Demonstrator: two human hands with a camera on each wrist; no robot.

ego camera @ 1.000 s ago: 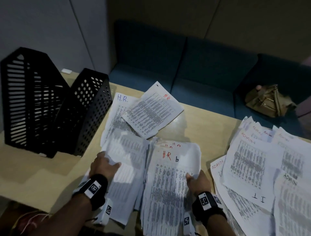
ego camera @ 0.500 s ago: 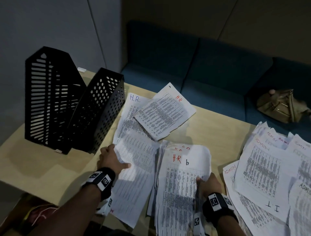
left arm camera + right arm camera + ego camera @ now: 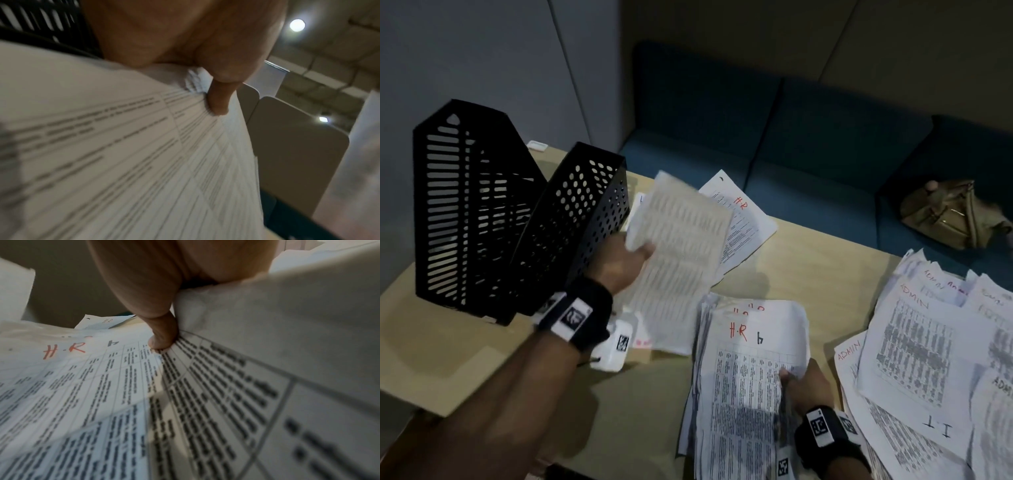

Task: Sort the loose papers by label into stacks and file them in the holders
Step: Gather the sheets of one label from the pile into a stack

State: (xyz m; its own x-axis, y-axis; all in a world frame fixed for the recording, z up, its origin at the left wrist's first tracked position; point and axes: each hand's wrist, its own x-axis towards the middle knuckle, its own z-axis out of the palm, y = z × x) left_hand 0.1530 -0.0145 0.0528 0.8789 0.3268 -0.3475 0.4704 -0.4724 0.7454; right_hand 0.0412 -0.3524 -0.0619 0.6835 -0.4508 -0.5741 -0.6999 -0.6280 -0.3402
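Note:
My left hand (image 3: pixel 625 260) grips a sheaf of printed papers (image 3: pixel 681 253) lifted off the table beside the perforated black holder (image 3: pixel 571 222); the thumb (image 3: pixel 219 99) presses on top of the sheets (image 3: pixel 123 162). A taller slotted black holder (image 3: pixel 465 202) stands left of it. My right hand (image 3: pixel 799 382) pinches the right edge of the H.R stack (image 3: pixel 746 377) lying on the table, thumb (image 3: pixel 164 335) on the top sheet (image 3: pixel 82 386). Another H.R sheet (image 3: pixel 743 219) lies behind the lifted papers.
A spread of sheets marked ADMIN and IT (image 3: pixel 928 349) covers the table's right side. The wooden table (image 3: pixel 448 359) has bare surface at front left. A blue sofa (image 3: pixel 808 144) with a tan bag (image 3: pixel 952 214) sits behind. A small white object (image 3: pixel 537 145) lies by the wall.
My left hand has closed on the left pile of papers and lifted it up and back toward the perforated holder. The right hand stays at the H.R stack's edge. The view shifted.

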